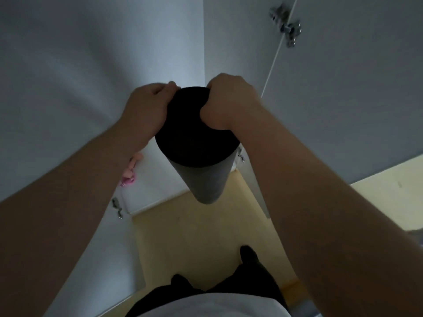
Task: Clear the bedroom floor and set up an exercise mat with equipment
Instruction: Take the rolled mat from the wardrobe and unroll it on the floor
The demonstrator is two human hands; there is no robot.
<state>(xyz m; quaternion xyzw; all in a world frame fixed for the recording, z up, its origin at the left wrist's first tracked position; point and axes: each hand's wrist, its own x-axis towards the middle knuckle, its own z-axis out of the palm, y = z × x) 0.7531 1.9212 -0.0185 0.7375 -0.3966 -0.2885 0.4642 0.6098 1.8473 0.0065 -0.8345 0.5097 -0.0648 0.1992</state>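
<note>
**Both hands on the mat, in the corner**

I hold the rolled mat (202, 179) upright in front of me, its dark top end facing up at me and its grey body pointing down toward the yellow floor (194, 232). My left hand (146, 108) grips the top rim from one side, fingers curled over the far edge. My right hand (226, 104) grips the opposite side, thumb pressed onto the dark end. Whether the lower end touches the floor I cannot tell. The roll stands near the corner where a pale wall (91, 65) meets a white door (343, 88) with a metal hinge (286, 26). A small pink object (129, 172) shows low at the left. My dark-clad foot (249, 255) stands on the floor below.
</note>
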